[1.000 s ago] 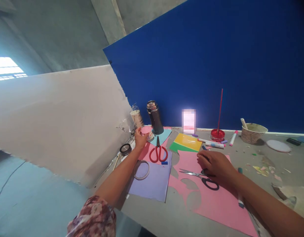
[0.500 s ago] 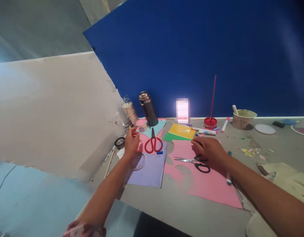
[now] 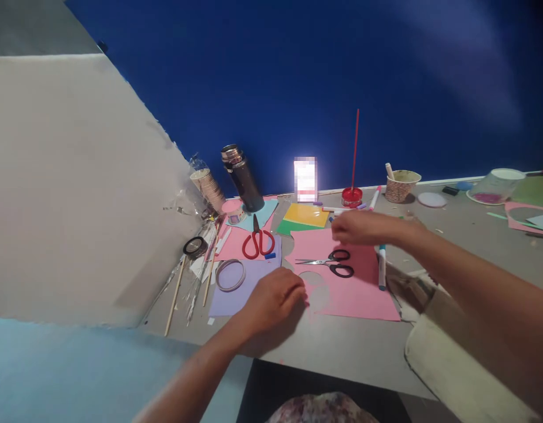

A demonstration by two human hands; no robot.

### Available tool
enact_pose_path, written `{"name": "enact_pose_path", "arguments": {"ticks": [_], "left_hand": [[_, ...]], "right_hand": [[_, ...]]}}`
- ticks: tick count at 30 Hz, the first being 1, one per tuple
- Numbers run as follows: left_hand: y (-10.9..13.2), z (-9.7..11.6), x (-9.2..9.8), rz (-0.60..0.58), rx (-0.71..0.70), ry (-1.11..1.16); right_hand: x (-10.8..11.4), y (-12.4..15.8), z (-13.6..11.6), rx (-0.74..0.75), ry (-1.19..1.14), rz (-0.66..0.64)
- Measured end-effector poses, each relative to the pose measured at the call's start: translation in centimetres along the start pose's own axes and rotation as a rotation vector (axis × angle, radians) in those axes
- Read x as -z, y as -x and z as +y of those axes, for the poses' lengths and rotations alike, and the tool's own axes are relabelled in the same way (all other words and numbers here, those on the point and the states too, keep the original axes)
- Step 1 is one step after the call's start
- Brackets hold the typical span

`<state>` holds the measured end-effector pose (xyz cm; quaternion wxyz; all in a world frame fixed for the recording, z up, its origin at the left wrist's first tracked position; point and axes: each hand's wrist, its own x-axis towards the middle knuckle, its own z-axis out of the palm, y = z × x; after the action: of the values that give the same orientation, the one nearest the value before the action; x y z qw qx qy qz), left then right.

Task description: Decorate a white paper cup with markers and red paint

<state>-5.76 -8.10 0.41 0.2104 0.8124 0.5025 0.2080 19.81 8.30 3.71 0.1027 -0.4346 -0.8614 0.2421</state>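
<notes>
My left hand (image 3: 275,296) has its fingers curled together at the lower left edge of a pink paper (image 3: 364,294), pinching its ragged strip beside a round cut-out. My right hand (image 3: 357,228) is closed over the paper's upper edge; anything in its fingers is hidden. Between the hands, black-handled scissors (image 3: 337,264) lie slightly open on the pink sheet. Red-handled scissors (image 3: 257,241) rest further left, near a blue marker cap (image 3: 270,256). Beneath my left hand's far side is a purple paper (image 3: 249,288) with a tape roll (image 3: 230,275) on it.
A dark flask (image 3: 245,185) leans near stacked paper cups (image 3: 207,189) at the back left. Black tape (image 3: 194,247) and wooden sticks (image 3: 176,296) lie left. Behind my right hand stand a red container (image 3: 351,197) with a stick and a patterned cup (image 3: 400,188). A teal-capped marker (image 3: 382,268) lies right.
My left hand has moved from beside the pink-topped tape down and right to the pink paper's edge. My right hand has shifted slightly up, away from the black scissors. The view has turned right.
</notes>
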Motion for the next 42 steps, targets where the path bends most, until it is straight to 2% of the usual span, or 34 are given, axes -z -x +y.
{"name": "enact_pose_path", "arguments": {"ticks": [3,7,13,15,18,22,25,26,30,35,39,42], "left_hand": [[-0.4,1.1,-1.4,-0.127,-0.161,-0.11],[-1.5,1.3,-2.6,-0.169,-0.263,-0.249],[-3.7,2.3,-3.3,-0.302,-0.369,-0.38],[-3.9,2.2,-3.6,-0.299,-0.377,-0.376],[-3.0,1.1,-3.6,-0.195,-0.314,-0.356],[-0.4,-0.9,-2.2,-0.056,-0.025,-0.34],[0.6,-1.5,-1.1,-0.057,0.204,-0.374],[0.5,-1.5,-0.8,-0.075,0.236,-0.377],[-0.7,-1.4,-0.6,-0.158,0.249,-0.28],[-1.4,-1.4,-0.9,-0.141,0.244,-0.165],[-0.7,-0.9,-0.9,-0.018,0.209,0.005],[0.8,-0.9,-0.6,0.206,0.283,0.252]], "right_hand": [[-2.9,2.5,-0.8,-0.017,0.152,-0.061],[-5.7,4.5,-0.8,-0.039,0.266,-0.035],[-6.4,5.4,-0.6,-0.064,0.267,0.033],[-6.1,5.7,-0.6,-0.077,0.247,0.069],[-5.2,5.7,-0.2,-0.143,0.122,0.128],[-4.4,5.3,0.7,-0.166,-0.062,0.096],[-4.8,5.2,1.1,-0.147,-0.062,0.041],[-5.1,5.3,1.1,-0.141,-0.043,0.028],[-5.9,5.7,0.9,-0.094,0.11,0.005],[-6.0,5.8,1.0,-0.09,0.211,-0.028],[-6.0,5.7,1.1,-0.106,0.226,-0.042],[-6.1,5.6,1.2,-0.107,0.226,-0.048]]}}
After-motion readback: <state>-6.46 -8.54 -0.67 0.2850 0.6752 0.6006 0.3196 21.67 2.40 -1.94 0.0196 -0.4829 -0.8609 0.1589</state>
